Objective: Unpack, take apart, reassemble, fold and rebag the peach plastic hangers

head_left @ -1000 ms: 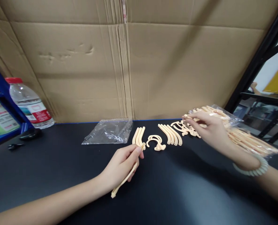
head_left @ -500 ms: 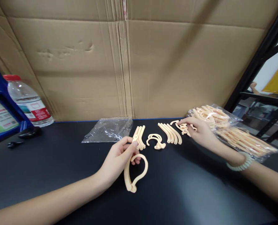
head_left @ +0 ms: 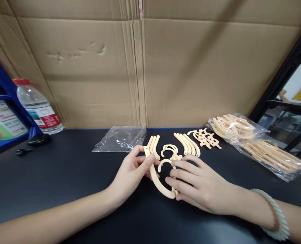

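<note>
Both hands, left (head_left: 132, 173) and right (head_left: 198, 184), pinch one curved cream plastic hoop piece (head_left: 157, 181) mid-worktop (head_left: 64, 176); bare black surface toward the near edge. Behind: three straight cream strips (head_left: 153, 146), five curved strips (head_left: 187, 144), two clear plastic bags (head_left: 120, 139).

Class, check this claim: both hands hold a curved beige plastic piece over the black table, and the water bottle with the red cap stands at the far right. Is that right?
Not quite. The head view shows the water bottle at the far left, beside the blue shelf. The rest holds: the left hand and right hand both hold the curved beige piece over the black table.
</note>
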The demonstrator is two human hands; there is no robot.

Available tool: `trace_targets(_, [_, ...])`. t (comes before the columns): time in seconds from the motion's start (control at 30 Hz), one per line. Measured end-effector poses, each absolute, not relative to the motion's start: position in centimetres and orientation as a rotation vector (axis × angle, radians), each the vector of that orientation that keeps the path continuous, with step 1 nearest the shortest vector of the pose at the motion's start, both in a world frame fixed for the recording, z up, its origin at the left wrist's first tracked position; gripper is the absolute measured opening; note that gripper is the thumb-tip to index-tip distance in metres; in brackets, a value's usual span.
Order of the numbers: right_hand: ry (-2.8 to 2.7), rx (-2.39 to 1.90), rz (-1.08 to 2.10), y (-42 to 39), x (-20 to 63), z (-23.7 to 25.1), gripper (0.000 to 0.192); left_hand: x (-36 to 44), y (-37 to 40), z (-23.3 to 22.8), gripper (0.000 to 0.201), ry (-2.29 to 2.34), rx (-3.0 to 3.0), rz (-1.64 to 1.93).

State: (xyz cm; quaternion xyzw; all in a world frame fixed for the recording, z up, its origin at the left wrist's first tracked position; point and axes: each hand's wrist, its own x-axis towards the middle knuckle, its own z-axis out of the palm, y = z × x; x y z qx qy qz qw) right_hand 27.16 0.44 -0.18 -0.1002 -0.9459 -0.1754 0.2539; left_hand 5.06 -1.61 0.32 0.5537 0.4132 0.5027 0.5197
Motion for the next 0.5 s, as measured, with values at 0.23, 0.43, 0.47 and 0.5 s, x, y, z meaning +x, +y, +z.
trace_targets(0.23, [-2.581,-0.326,-0.415,0.6,27.5,-0.1,0.022,4.9,-2.0,-0.4,0.038,1.205,1.711,1.503])
trace_targets(0.43, [-2.46,-0.334,-0.519,0.3,27.5,-0.1,0.026,4.9,-3.6,-0.5,0.025,1.198,2.799,1.24])
trace_targets(0.47, [-2.446,-0.338,-0.532,0.2,27.4,-0.1,0.026,5.0,-3.9,-0.5,0.021,1.16,2.904,1.167])
trace_targets(0.5, [-2.438,-0.339,-0.542,0.1,27.4,-0.2,0.027,5.1,-4.0,-0.5,0.016,1.131,2.98,1.108])
